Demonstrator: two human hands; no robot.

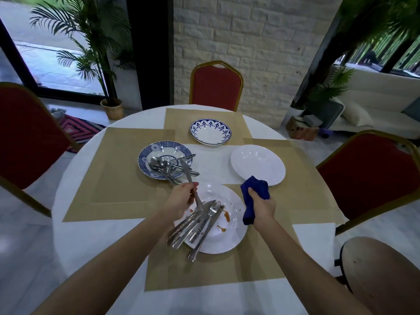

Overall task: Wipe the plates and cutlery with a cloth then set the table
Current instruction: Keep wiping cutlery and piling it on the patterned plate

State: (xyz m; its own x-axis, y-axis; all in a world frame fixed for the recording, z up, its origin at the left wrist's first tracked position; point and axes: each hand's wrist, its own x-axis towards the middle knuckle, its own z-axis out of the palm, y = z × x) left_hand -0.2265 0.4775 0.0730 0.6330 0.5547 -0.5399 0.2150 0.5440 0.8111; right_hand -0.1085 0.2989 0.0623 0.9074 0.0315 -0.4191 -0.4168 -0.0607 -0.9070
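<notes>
1. My landmark is the sauce-smeared white plate [228,238] at the near edge of the bench [91,258]. A pile of forks and knives [200,221] lies across its left half, the handles overhanging the rim.
2. The left hand [181,197], at the plate's far-left rim, pinches one piece of cutlery [198,200]. The lower end of that piece dips into the pile.
3. The right hand [261,206], just right of the plate, is clamped round a bunched blue cloth [255,189]. The cloth is held clear of the plate, and the two hands are apart.
4. Beyond the plate to the left, a blue patterned plate [145,160] carries spoons and more cutlery [168,165]. Beyond it to the right sits a plain white plate [259,164].
5. I judge the cutlery wiping to be in hand. The landmark plate is unwiped and no place is laid yet.
6. The next move calls for lifting that piece free without dragging its neighbours. The cloth then has to meet it and run along its length.
</notes>
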